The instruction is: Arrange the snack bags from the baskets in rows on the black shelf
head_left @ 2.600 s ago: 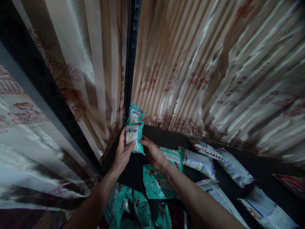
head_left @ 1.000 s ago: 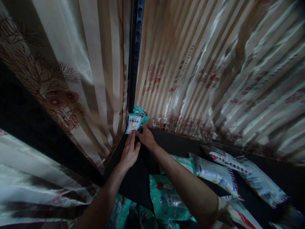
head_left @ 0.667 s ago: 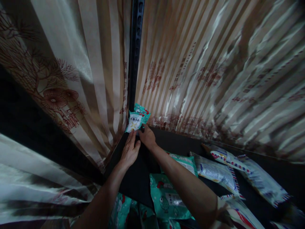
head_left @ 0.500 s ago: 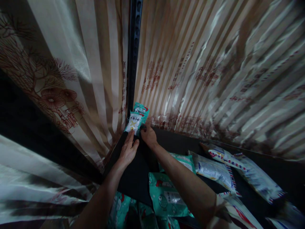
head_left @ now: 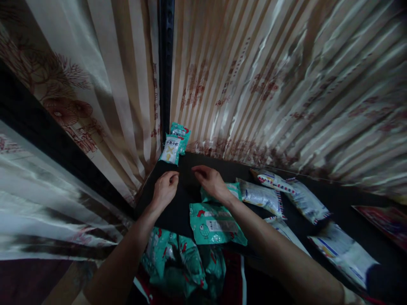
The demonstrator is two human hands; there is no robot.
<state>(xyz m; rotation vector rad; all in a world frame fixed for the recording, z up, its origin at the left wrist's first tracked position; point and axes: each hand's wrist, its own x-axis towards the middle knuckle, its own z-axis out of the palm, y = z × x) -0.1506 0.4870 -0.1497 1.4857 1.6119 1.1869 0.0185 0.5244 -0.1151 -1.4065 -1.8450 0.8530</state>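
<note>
Two teal-and-white snack packets (head_left: 172,148) lean against the curtain in the back corner, one in front of the other. My left hand (head_left: 165,186) is just below them and apart from them, its fingers loosely bent and holding nothing visible. To its right, my right hand (head_left: 210,181) hovers over the dark surface (head_left: 186,186), fingers pointing left, loosely bent and with nothing seen in them. Beneath the right hand and wrist lie a teal packet (head_left: 235,189), partly hidden, and a larger-looking teal packet (head_left: 216,224) lying flat.
Several teal packets (head_left: 190,262) are heaped in a red container with a white edge (head_left: 243,275) close to me. White packets with striped edges (head_left: 262,197) lie at the right, near a red packet (head_left: 384,220). A black perforated post (head_left: 166,63) stands between the curtains (head_left: 216,84).
Both hands have let go of the two leaning packets and drawn back toward me. The packets stay in the corner. The camera view has shifted, showing more of the near heap and the right side.
</note>
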